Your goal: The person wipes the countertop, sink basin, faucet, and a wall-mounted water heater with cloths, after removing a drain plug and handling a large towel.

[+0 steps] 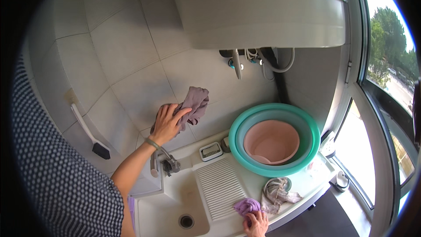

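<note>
My left hand (pixel 166 123) grips a crumpled mauve cloth (pixel 196 102), its thumb lying across the folds. It is raised above the faucet (pixel 171 163), in front of the tiled wall; I cannot tell whether the cloth touches the tiles. Low in the view, my right hand (pixel 256 223) has curled fingers on a bunched purple cloth (pixel 246 206). That cloth lies at the edge of the ribbed washboard (pixel 220 184) of a white laundry sink (pixel 184 200). Just right of it rests a crumpled grey-beige cloth (pixel 278 196), partly over a small round dish (pixel 288 184).
A green basin (pixel 235 151) with a pink basin (pixel 273 141) inside stands at the sink's back right. Soap dish (pixel 210 151) sits behind the washboard. A white water heater (pixel 263 13) hangs overhead, pipes below. A brush (pixel 88 131) hangs left; windows (pixel 388 46) line the right.
</note>
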Tool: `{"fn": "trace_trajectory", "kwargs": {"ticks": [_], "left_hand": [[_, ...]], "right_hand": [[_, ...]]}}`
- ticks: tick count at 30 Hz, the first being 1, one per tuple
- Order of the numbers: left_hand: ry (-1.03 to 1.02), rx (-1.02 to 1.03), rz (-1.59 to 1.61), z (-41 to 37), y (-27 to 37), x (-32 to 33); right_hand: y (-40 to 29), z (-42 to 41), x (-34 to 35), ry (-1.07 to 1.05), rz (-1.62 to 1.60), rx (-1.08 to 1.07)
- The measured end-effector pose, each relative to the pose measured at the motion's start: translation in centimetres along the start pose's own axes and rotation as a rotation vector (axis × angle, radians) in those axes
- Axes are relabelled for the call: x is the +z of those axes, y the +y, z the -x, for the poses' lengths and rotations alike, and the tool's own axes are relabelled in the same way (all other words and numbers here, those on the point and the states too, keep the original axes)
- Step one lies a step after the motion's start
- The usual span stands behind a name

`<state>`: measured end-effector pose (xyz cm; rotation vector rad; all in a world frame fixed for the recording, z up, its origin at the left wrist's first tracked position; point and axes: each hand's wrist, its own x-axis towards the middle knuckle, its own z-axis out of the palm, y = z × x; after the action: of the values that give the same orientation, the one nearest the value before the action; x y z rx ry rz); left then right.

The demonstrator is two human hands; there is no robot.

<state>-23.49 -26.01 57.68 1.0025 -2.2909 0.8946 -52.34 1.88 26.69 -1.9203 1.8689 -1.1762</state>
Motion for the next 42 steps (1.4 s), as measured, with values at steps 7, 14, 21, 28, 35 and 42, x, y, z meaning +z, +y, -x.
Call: {"fn": "trace_trajectory", "kwargs": {"ticks": [7, 14, 21, 28, 35, 42], "left_hand": [[0.968, -0.146, 0.271, -10.7, 7.7, -11.7], [1.055, -0.186, 0.262, -29.4, 11.2, -19.5], [0.659, 0.513, -0.203, -25.0, 19.7, -12.5], [1.152, -0.107, -0.101, -37.8, 11.8, -26.4], [0.986, 0.082, -0.113, -35.9, 17.3, -22.8], [0.621, 0.395, -0.096, -21.5, 21.2, -11.8]], "right_hand": [[0.6, 0.2, -3.9, 0.083, -0.286, -0.071], [-0.4, -1.2, -8.5, 0.145, -0.336, -0.066], [-0.1, -2.0, -12.1, 0.099, -0.352, 0.015], [0.1, -1.9, -14.7, 0.21, -0.329, 0.03], [1.2, -2.7, -13.7, 0.174, -0.34, 0.008], [-2.1, -7.0, -14.1, 0.055, -0.461, -0.025]]}}
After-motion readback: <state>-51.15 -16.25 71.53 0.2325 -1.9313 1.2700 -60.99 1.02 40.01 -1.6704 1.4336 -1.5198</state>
